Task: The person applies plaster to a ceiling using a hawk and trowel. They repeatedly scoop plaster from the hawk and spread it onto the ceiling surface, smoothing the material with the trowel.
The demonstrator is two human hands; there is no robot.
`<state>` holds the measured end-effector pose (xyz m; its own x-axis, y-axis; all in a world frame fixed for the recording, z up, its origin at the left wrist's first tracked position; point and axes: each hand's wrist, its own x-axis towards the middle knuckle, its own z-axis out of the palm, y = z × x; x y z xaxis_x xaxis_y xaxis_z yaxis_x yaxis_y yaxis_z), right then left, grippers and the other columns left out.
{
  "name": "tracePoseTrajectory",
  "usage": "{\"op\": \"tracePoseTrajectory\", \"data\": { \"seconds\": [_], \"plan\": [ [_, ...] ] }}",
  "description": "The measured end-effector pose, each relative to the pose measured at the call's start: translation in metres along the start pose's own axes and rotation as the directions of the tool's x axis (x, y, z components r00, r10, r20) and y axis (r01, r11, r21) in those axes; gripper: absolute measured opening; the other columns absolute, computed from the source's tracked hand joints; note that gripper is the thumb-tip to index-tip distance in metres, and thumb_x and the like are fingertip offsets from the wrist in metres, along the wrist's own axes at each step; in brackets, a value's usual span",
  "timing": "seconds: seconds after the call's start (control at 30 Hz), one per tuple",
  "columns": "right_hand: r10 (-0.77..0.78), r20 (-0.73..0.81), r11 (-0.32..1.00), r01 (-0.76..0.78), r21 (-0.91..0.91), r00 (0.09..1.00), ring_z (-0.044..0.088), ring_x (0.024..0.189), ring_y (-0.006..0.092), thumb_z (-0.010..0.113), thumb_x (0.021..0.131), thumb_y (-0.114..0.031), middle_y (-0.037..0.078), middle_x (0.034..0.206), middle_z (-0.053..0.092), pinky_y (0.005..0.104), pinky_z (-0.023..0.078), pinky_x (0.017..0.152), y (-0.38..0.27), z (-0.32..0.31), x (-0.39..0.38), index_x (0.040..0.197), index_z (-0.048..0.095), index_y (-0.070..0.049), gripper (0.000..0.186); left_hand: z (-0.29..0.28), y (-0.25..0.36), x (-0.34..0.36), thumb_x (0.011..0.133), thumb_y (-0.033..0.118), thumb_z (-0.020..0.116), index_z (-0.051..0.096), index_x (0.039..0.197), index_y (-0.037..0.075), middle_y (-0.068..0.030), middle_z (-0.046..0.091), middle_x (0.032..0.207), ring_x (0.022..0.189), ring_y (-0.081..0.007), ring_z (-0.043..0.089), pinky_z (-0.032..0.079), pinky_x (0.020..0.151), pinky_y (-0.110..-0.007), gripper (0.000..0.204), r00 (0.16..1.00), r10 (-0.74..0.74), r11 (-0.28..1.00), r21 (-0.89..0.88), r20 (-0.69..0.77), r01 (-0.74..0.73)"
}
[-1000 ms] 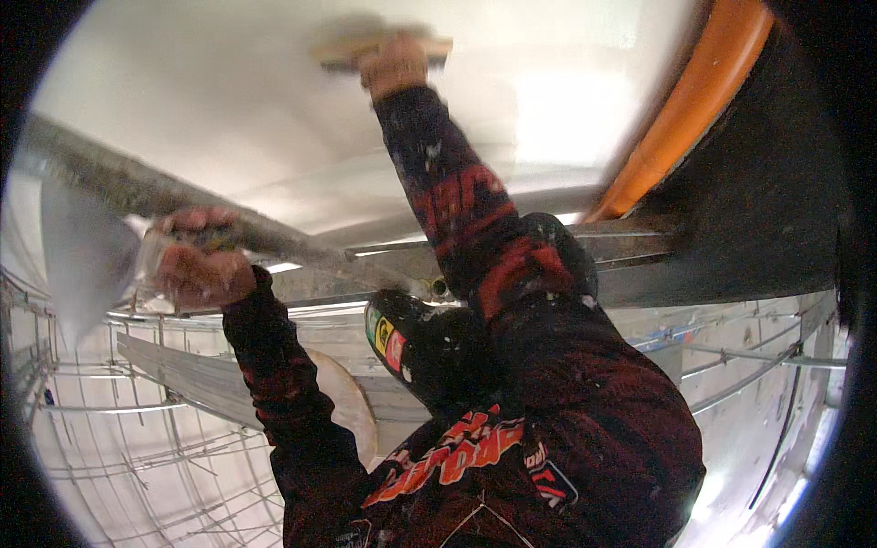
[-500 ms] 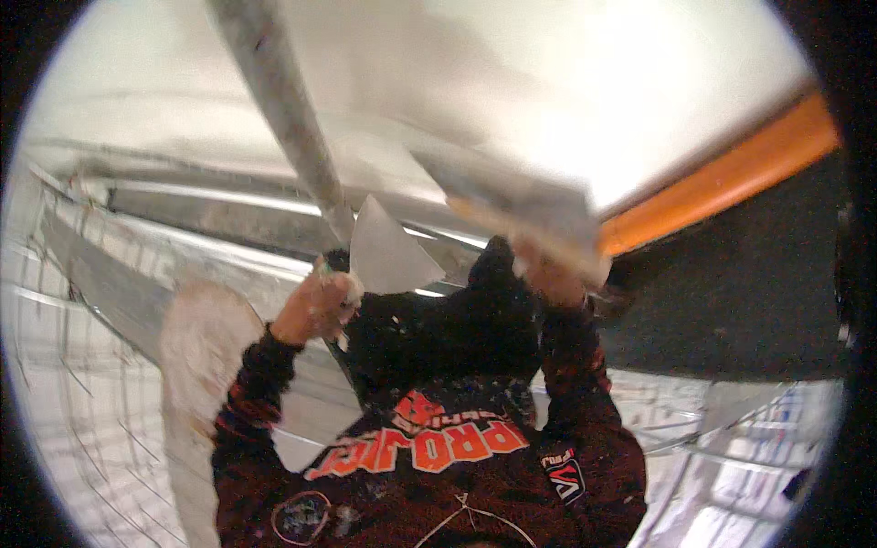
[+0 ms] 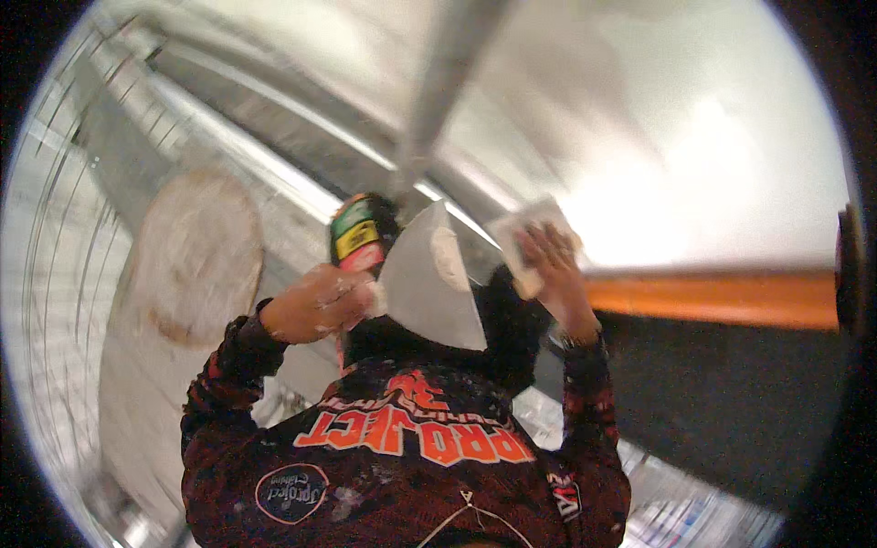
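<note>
Grey half-round plate (image 3: 416, 288) in front of chest, pale patch (image 3: 448, 260) on its face. We have left hand (image 3: 324, 303) curled tight at plate's left edge, knuckles up, elbow bent out. Right forearm near upright; right hand (image 3: 559, 274) raised, fingers wrapped over pale rectangular tool (image 3: 509, 236), gripping it. We see tool tilted, just right of plate, orange tube (image 3: 722, 300) further right.

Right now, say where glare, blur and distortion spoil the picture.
Head view, right: glare whitens the pale surface above the orange tube; head view, top: grey pole smears; head view, centre: grey plate looks crisper; head view, left: thin bars bow.
</note>
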<state>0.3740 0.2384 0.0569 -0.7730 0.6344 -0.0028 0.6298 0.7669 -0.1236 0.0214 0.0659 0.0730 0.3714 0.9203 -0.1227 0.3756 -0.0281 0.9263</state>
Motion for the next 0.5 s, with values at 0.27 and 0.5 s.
{"op": "tracePoseTrajectory", "data": {
  "seconds": [0.27, 0.5],
  "plan": [
    [0.094, -0.332, 0.923, 0.043, 0.382, 0.939, 0.04, 0.129, 0.0303, 0.043, 0.09, -0.012, 0.02, 0.137, 0.043, 0.0353, 0.032, 0.103, -0.003, 0.048, -0.002, 0.136, 0.037, 0.003, 0.049, -0.011, -0.215, -0.144, 0.085, 0.025, 0.057, 0.056, 0.111, 0.006, -0.018, 0.059, 0.11, 0.097, -0.0352, 0.057, 0.047, 0.081, -0.044, 0.031, 0.541, -0.217, 0.669, 0.279, -0.813, 0.688],
    [0.189, -0.296, 0.953, -0.102, 0.287, 0.936, 0.041, 0.128, 0.028, 0.043, 0.092, -0.012, 0.017, 0.138, 0.043, 0.0355, 0.03, 0.105, -0.032, 0.039, -0.002, 0.135, 0.038, 0.003, 0.046, -0.108, -0.364, -0.263, 0.079, 0.014, 0.052, 0.061, 0.103, 0.005, -0.0182, 0.063, 0.102, 0.086, -0.0363, 0.064, 0.052, 0.074, -0.046, 0.027, 0.18, -0.504, -0.002, 0.209, -0.845, 0.978]
  ]
}}
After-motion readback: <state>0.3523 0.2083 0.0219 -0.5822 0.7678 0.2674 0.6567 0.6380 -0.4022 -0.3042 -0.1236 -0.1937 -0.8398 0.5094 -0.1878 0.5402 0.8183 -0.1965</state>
